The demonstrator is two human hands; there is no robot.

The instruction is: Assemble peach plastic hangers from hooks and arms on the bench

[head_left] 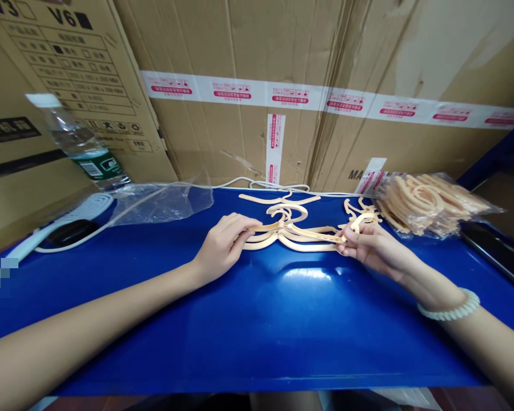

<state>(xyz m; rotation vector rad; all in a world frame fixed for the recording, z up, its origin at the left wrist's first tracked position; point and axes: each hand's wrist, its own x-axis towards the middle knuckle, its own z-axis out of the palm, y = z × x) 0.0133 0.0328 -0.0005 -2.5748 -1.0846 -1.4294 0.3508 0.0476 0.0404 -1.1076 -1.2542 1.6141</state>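
A cream plastic hanger (310, 233) is held up level between my two hands, its hook pointing away from me. My left hand (226, 244) pinches its left arm between thumb and fingers. Around its right end the fingers of my right hand (368, 245) are closed, with a small curved cream piece (364, 218) at the fingertips. Beneath and behind the held hanger lie other cream hangers (259, 245) on the blue table (257, 331). One more hanger (261, 198) rests farther back. Loose small cream pieces (349, 210) lie just beyond my right hand.
Plastic bags of cream parts (428, 202) sit at the back right beside a dark phone (497, 254). At left are a water bottle (89, 154), a pale hairbrush (79, 211), a black object (72, 233) and a clear bag (163, 202). Cardboard (223, 148) stands behind.
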